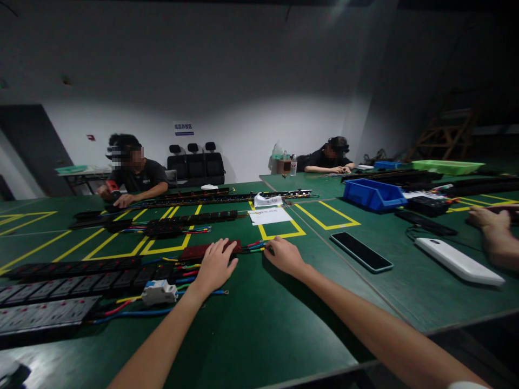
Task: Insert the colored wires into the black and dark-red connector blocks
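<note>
Both arms extend forward over the green desk (259, 324). Left hand (214, 266) lies flat, fingers spread, on the dark red socket strip (203, 250). Right hand (286, 255) fingers pinch its coloured wires (254, 246).

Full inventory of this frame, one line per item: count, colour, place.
dark red socket strip: 1, dark red, table centre, under left fingers
wire bundle: 1, red, blue, green and yellow, at the strip's right end, by the right fingertips
breaker: 1, white with blue, left of the left wrist
black socket strips: several, black, left side
grey socket strips: at least 2, grey, near left edge
paper sheet: 1, white, centre back
phone: 1, black, right of the right hand
white device: 1, white, far right
blue bin: 1, blue, right back
green tray: 1, green, far right back
co-workers: 2 seated at back; another's hand at right edge
table: green, yellow tape lines
left hand: 1, on the strip
right hand: 1, at the wires
</note>
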A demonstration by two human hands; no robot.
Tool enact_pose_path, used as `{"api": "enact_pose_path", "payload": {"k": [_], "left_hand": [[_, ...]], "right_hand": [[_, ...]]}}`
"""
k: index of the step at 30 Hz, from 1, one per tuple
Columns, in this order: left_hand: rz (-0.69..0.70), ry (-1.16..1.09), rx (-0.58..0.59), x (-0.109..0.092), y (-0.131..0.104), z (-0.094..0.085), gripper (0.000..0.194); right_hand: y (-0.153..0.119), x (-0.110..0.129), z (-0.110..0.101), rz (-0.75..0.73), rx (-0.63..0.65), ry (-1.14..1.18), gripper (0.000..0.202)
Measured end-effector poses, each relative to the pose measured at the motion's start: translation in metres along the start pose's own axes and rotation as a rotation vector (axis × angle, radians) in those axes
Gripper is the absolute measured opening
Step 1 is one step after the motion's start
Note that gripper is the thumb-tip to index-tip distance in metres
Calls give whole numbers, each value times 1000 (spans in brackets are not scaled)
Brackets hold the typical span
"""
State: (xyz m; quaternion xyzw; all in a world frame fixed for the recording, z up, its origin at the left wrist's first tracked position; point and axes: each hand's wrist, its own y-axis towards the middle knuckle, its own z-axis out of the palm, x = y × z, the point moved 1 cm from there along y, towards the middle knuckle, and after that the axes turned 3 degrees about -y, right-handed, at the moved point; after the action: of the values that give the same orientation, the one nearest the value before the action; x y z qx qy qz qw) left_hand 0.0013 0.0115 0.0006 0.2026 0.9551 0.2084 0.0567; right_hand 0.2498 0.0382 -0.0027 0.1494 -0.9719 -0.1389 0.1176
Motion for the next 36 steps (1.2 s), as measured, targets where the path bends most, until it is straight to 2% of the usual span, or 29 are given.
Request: {"api": "enact_pose_path", "payload": {"k": [12,25,36], "left_hand": [[8,17,-20,0,0,3,52],[0,8,-7,0,0,2,52],[6,-2,-14,1,0,2,51]], "right_hand": [[4,-3,9,57,-32,136,16],[5,-2,10,6,-131,236,17],[9,-10,15,42,-40,301,18]]}}
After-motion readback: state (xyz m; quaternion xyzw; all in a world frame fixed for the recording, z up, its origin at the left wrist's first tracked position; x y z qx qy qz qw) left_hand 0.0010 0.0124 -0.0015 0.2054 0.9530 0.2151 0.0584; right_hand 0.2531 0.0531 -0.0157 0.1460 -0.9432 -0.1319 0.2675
